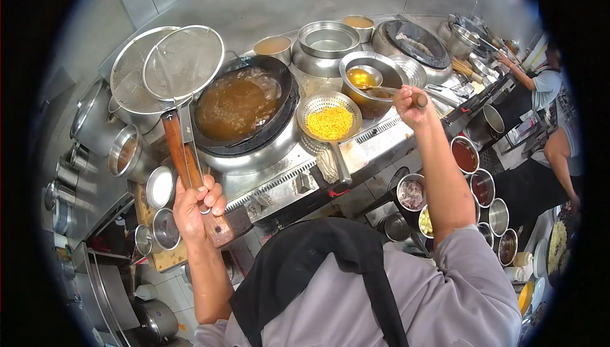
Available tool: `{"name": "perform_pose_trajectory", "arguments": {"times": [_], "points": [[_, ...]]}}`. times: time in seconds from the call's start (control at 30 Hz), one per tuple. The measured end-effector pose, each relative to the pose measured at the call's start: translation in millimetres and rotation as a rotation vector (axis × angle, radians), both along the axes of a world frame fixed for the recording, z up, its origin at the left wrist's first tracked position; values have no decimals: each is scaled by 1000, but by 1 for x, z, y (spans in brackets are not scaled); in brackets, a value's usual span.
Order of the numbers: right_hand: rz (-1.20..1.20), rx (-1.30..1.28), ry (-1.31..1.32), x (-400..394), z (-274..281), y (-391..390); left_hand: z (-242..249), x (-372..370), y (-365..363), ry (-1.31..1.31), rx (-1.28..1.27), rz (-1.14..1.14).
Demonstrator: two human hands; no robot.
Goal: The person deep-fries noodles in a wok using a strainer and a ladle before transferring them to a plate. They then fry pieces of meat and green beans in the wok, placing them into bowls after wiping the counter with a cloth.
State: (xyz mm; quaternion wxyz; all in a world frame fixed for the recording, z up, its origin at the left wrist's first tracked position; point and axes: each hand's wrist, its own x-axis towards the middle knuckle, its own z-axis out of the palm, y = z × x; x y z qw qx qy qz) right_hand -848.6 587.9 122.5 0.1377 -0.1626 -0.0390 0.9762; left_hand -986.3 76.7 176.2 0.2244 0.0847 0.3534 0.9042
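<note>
Steel strainers (183,61), upper left, grasped by the left hand (198,204); wok (284,80) of brown liquid (236,107); scoop (307,109) of yellow food (329,123); ladle (386,88) of golden liquid (361,78) at the pot (392,73), upper centre, gripped by the right hand (412,107). Step: apparently ladling; next calls for level handling.

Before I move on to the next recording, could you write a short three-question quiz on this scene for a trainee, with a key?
1. Which hand holds the ladle?
2. True or false: the yellow food lies in the wok.
3. The left hand holds: (a) the wok, (b) mesh strainers, (c) the perforated scoop.

Key:
1. The right hand.
2. False; it lies in the perforated scoop, while the wok holds brown liquid.
3. b
</note>
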Motion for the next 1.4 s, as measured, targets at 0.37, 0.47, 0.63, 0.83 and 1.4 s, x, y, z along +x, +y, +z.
{"name": "perform_pose_trajectory", "arguments": {"times": [0.37,0.47,0.63,0.83,1.4], "points": [[194,168,23,8,94,-94,-18,-24,-33,33,-65,-12],[235,118,112,-10,98,-121,-18,-28,-36,19,-39,-13],[380,130,110,-68,90,-154,-15,-30,-38,10,-55,-5],[142,1509,-437,-109,71,-215,-13,-28,-31,23,-70,0],[214,127,373,21,-36,-152,-4,33,123,2,-188,-139]]}}
